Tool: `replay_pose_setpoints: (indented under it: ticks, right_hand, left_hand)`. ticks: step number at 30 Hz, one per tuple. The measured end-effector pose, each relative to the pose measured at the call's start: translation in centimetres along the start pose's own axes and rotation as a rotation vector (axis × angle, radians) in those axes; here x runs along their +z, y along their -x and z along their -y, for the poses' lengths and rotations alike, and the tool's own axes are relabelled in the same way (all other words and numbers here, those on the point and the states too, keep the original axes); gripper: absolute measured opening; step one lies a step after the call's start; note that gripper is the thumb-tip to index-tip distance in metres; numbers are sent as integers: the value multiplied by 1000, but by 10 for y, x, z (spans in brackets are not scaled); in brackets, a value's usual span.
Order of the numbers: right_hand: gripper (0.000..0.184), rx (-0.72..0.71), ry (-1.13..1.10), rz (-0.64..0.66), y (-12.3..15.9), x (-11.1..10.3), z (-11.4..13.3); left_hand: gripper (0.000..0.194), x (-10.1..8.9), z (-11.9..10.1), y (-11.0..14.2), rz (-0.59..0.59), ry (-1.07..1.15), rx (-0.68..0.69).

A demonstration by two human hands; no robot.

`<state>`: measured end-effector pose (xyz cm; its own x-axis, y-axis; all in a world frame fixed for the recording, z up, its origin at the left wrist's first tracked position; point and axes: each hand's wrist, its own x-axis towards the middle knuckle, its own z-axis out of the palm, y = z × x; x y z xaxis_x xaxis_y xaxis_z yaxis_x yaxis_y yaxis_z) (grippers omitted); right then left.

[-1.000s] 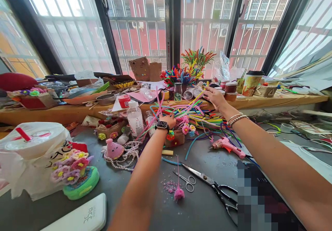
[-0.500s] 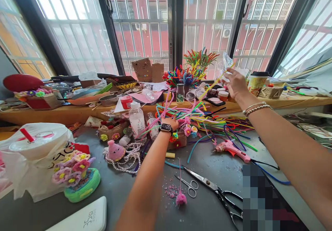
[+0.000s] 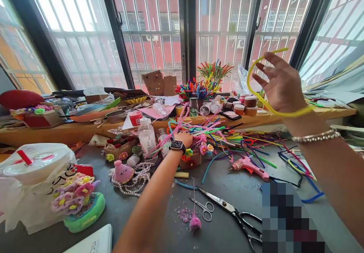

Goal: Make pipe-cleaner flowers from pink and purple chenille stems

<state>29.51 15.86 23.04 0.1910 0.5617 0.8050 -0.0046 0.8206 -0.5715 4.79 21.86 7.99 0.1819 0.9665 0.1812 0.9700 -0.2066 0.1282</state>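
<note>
Your right hand [image 3: 283, 82] is holding a curved yellow pipe cleaner [image 3: 251, 88] up before the window, its fingers pinching the stem near one end. Your left hand [image 3: 182, 137] is reaching into the pile of pipe cleaners [image 3: 216, 130] on the counter [image 3: 136, 222]; you can't tell whether its fingers are gripping any.

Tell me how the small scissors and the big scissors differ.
The small scissors are far shorter than the big scissors. The small scissors have silver finger loops; the big scissors have black handles. The small scissors lie nearer the fuzzy pink flower, the big scissors farther to its right. Both have silver blades and lie on the gray table, tips pointing away to the left.
</note>
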Motion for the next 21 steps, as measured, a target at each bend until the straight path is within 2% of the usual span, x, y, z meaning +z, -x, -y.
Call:
replay_pose_setpoints:
  ticks: [4, 6, 8, 10, 12, 14, 17, 19, 21]
  right_hand:
    - [37, -16, 154, 175, 55, 9, 6]
    - [38, 42, 182, 286, 88, 17, 7]
    - [39, 144, 186, 349, 123, 28, 8]
    - [38, 225, 138, 395, 158, 43, 8]
    - [36, 301, 79, 435, 189, 57, 7]
    - [35, 348, 39, 468, 212, 69, 5]
    - [35, 403, 19, 483, 232, 82, 1]
    - [35, 460, -2, 469, 241, 87, -3]
    - [37, 574, -67, 471, 250, 90, -8]
  left_hand:
    - [23, -32, 3, 15, 29, 218, 110]
    - [30, -44, 1, 37, 12, 356, 167]
    - [37, -48, -5, 70, 5, 507, 225]
    - [43, -41, -13, 108, 46, 696, 268]
    - [41, -26, -19, 145, 202, 1270, 215]
    - [33, -10, -20, 172, 271, 1527, 116]
    - [28, 7, -13, 191, 266, 1680, -62]
    - [24, 12, -4, 194, 252, 1695, -108]
    - [22, 15, 6, 194, 138, 1761, -140]
